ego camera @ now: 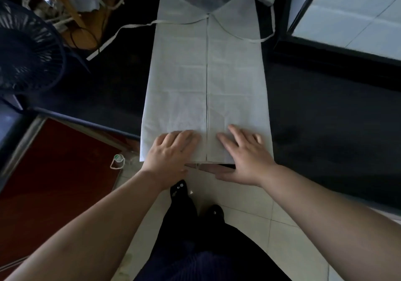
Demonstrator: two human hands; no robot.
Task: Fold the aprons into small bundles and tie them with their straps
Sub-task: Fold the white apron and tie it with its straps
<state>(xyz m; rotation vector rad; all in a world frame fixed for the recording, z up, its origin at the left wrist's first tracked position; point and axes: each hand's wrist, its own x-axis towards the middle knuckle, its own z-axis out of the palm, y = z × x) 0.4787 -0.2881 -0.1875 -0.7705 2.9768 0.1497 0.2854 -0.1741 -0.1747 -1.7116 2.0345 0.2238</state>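
- Dark flat desk (pixel 325 107) carries the long white nonwoven apron (pixel 206 74), laid lengthwise, its side flaps folded in to meet at a centre line.
- Dark round fan (pixel 26 48) stands well left of the apron.
- Left hand (pixel 171 150): grip spread, flat on the apron's near-left part.
- Right hand (pixel 247 157): grip spread, flat on the apron's near-right part.
- Thin white straps (pixel 158 22) trail off the apron's far end.
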